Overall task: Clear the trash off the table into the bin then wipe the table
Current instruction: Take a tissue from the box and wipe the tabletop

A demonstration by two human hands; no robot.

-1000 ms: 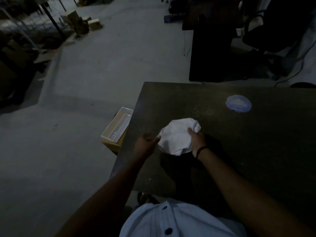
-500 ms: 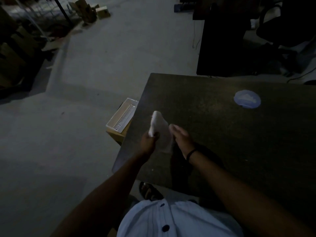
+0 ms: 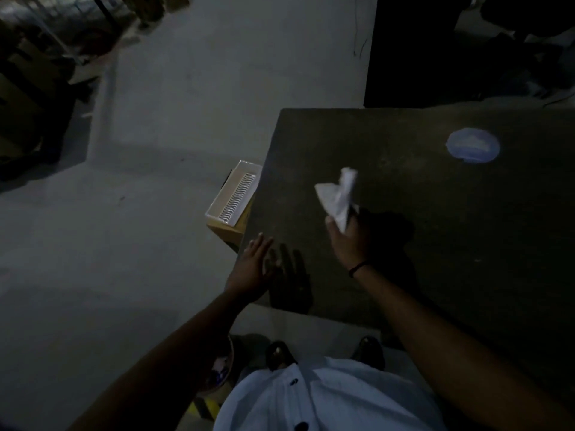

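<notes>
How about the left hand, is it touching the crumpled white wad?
Apart. The head view shows bare tabletop between the open left hand and the crumpled white wad, which only the right hand grips.

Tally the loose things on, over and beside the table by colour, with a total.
White: 2, the crumpled sheet pinched in the right hand, and the tray
Blue: 1, the round disc
Brown: 1, the cardboard box
Total: 4

Light, whitish button-up shirt [image 3: 329, 402] with dark round buttons [image 3: 293, 382] down the front. Forearms [image 3: 435, 331] are bare on both sides. There's a thin dark band [image 3: 357, 269] round the wrist right behind the gripping right hand [image 3: 348, 241]. Dark footwear [image 3: 278, 354] down below, too dim to say what kind.
</notes>
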